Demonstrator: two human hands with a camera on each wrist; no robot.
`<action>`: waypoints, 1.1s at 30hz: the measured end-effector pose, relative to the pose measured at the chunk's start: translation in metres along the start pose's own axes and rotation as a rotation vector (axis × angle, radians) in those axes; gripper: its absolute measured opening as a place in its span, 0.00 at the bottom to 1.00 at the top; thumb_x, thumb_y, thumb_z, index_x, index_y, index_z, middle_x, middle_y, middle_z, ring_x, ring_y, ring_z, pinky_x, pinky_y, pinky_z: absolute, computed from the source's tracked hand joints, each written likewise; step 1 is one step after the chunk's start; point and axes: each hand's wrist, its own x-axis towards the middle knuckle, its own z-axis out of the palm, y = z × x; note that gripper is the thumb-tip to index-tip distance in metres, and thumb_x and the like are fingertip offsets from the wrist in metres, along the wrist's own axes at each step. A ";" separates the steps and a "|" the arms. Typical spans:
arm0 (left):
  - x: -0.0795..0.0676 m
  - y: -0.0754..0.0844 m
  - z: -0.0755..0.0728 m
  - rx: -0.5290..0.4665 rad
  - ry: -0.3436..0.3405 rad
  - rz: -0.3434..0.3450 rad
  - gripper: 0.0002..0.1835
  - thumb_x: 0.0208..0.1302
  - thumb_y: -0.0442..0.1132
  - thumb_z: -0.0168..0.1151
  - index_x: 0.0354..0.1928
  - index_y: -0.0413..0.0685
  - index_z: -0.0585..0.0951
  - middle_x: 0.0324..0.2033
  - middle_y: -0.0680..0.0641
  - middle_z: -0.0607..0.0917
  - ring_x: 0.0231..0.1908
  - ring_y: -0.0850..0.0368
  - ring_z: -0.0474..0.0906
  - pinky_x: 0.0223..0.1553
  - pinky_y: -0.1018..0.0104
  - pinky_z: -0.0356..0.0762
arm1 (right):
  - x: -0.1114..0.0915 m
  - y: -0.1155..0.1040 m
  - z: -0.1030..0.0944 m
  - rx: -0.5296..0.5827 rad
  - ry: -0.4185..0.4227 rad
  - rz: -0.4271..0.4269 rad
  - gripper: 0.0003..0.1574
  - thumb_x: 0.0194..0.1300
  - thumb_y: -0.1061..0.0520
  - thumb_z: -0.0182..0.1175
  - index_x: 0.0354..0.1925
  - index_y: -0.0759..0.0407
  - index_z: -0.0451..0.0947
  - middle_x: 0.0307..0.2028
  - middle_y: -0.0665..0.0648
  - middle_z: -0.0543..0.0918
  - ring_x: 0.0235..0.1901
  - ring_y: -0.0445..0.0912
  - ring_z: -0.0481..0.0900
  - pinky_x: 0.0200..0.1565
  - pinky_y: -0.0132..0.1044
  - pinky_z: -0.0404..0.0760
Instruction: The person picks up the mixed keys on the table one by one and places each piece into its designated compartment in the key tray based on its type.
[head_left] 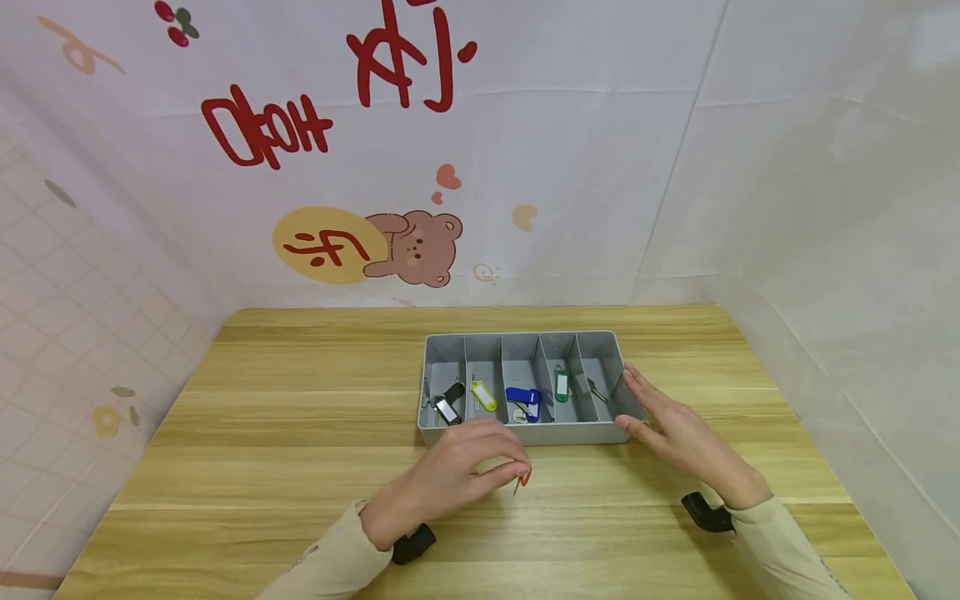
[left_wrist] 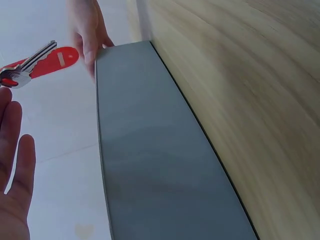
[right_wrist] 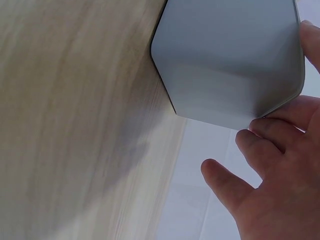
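Note:
My left hand (head_left: 468, 467) pinches a key (left_wrist: 37, 57) with a red key tag (left_wrist: 60, 59) in front of a grey divided tray (head_left: 540, 434). In the left wrist view, the other fingers stand apart from the key. My right hand (head_left: 686, 437) touches the tray's right end, fingers at its side and thumb near the front corner. From left to right in the compartments lie black key tags (head_left: 447, 410), a yellow tag (head_left: 484, 396), blue tags (head_left: 522, 396), a green tag (head_left: 562, 385) and, at the far right, a key (head_left: 597, 390).
The tray stands on a wooden table (head_left: 315, 400), long side facing me. Behind the table hangs a white printed sheet (head_left: 585, 150) with a bear and red characters. Black curved pieces (head_left: 707, 512) sit at both wrists.

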 end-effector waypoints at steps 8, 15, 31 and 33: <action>0.018 0.002 0.015 0.006 0.054 0.042 0.02 0.72 0.37 0.67 0.39 0.50 0.87 0.38 0.56 0.87 0.42 0.65 0.82 0.52 0.76 0.77 | 0.000 0.001 0.000 -0.001 0.010 0.000 0.50 0.77 0.44 0.60 0.81 0.65 0.49 0.81 0.64 0.50 0.75 0.67 0.58 0.68 0.63 0.63; 0.036 0.000 0.029 0.034 0.056 0.036 0.02 0.71 0.37 0.68 0.39 0.50 0.88 0.39 0.56 0.87 0.44 0.65 0.82 0.56 0.75 0.75 | -0.001 0.002 0.000 -0.004 0.017 -0.003 0.50 0.77 0.44 0.61 0.81 0.64 0.50 0.81 0.64 0.51 0.75 0.66 0.59 0.67 0.63 0.65; 0.078 -0.017 0.059 -0.042 0.139 -0.110 0.04 0.65 0.33 0.73 0.41 0.45 0.88 0.39 0.52 0.88 0.46 0.64 0.83 0.53 0.77 0.76 | -0.001 0.005 0.002 0.017 0.010 -0.028 0.49 0.77 0.46 0.60 0.81 0.66 0.50 0.81 0.64 0.51 0.74 0.68 0.60 0.65 0.65 0.67; 0.082 -0.020 0.063 -0.071 0.138 -0.152 0.03 0.67 0.34 0.71 0.41 0.45 0.88 0.39 0.51 0.88 0.45 0.63 0.83 0.53 0.77 0.76 | -0.001 0.006 0.002 0.019 0.013 -0.034 0.49 0.77 0.47 0.60 0.81 0.66 0.50 0.81 0.65 0.51 0.73 0.68 0.61 0.65 0.65 0.68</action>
